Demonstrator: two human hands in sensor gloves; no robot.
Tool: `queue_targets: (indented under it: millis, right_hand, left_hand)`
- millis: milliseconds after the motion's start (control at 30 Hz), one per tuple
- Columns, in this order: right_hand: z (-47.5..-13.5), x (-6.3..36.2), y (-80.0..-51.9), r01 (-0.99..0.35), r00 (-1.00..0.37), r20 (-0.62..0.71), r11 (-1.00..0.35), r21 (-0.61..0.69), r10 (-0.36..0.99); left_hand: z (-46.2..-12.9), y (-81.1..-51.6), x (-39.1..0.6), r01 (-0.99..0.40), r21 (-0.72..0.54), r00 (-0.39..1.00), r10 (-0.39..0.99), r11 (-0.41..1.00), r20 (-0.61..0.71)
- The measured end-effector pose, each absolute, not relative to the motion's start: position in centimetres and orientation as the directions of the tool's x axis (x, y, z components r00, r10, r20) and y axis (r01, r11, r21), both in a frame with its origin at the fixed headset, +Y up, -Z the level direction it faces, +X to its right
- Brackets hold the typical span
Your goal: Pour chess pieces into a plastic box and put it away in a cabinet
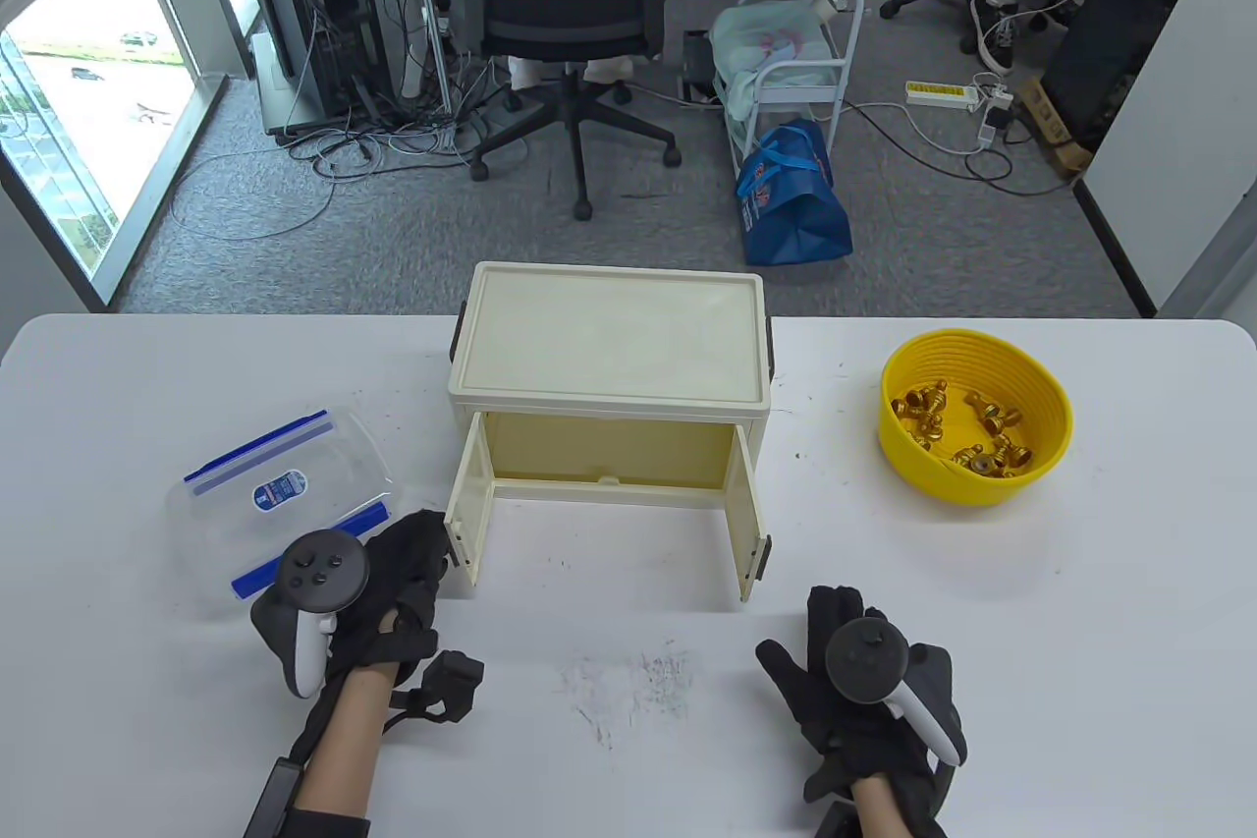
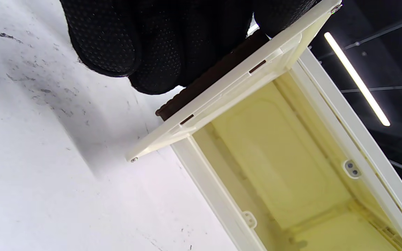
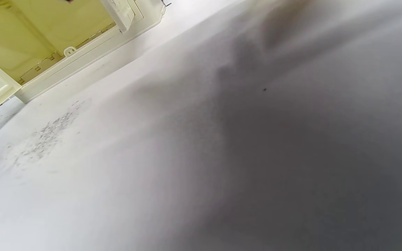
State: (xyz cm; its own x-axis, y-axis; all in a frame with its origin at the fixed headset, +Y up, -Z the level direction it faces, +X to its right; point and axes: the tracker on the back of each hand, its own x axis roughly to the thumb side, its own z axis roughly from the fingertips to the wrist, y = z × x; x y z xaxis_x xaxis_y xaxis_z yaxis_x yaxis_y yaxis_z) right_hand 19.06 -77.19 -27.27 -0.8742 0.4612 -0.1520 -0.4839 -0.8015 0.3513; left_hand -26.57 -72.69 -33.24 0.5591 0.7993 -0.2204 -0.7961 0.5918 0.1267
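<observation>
A cream cabinet [image 1: 609, 347] stands at the table's middle with both front doors swung open and nothing inside. My left hand [image 1: 417, 563] touches the outer edge of the left door [image 1: 469, 509]; in the left wrist view the gloved fingers [image 2: 159, 45] lie against that door [image 2: 229, 87] by its dark handle. A clear plastic box with a blue-striped lid [image 1: 285, 499] lies left of the cabinet, just beyond my left hand. A yellow bowl [image 1: 1041, 474] of gold chess pieces [image 1: 967, 435] sits at the right. My right hand [image 1: 835, 671] rests flat on the table, holding nothing.
The right door [image 1: 751, 529] juts toward me. Scuff marks [image 1: 628, 681] mark the white table [image 1: 1080, 642] between my hands. The cabinet's inside also shows in the right wrist view [image 3: 30, 38]. Beyond the far edge are an office chair, a cart and cables on the floor.
</observation>
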Motion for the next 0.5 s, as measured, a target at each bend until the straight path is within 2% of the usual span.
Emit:
queue_targets:
  millis: [367,500]
  right_hand:
    - [-27.3,19.1,-77.2,-0.482,-0.875,-0.144,-0.804,0.347,0.462]
    - [-27.3,19.1,-77.1,-0.485,-0.873,-0.136,-0.806,0.34,0.468]
  left_hand:
    - [-33.4,-73.1,-27.7,-0.814,0.093,0.541,0.806,0.574,-0.24]
    - [-32.9,-73.0,-28.2,-0.812,0.124,0.533,0.811,0.57,-0.241]
